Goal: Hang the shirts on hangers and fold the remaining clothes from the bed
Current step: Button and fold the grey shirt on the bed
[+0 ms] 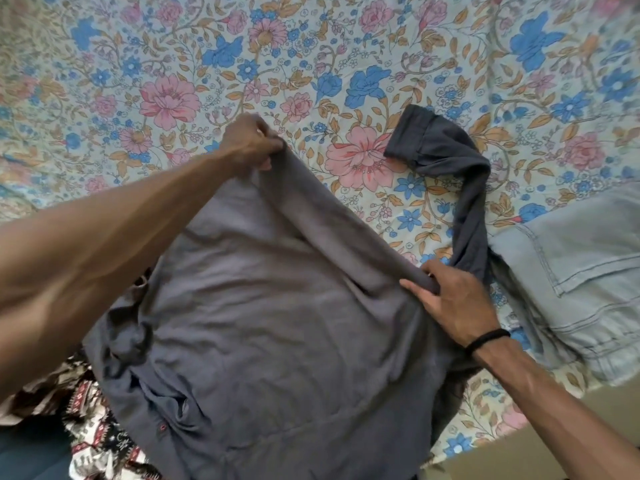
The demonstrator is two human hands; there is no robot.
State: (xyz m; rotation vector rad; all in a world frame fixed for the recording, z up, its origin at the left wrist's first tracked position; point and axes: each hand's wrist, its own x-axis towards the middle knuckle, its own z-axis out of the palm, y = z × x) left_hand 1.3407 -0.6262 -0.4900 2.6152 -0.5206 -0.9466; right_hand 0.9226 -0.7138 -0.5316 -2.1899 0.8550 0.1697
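The shirt (277, 323) was plain slate grey, the jeans (581, 271) pale washed blue, the sheet (311, 64) cream with pink and blue flowers and tan leaves, the cloth (97, 445) black, white and red patterned.

A pale floral cotton bedsheet (311, 64) with pink and blue flowers covers the bed. Soft, even light falls on it. A strip of plain tan floor (519, 459) shows at the lower right.
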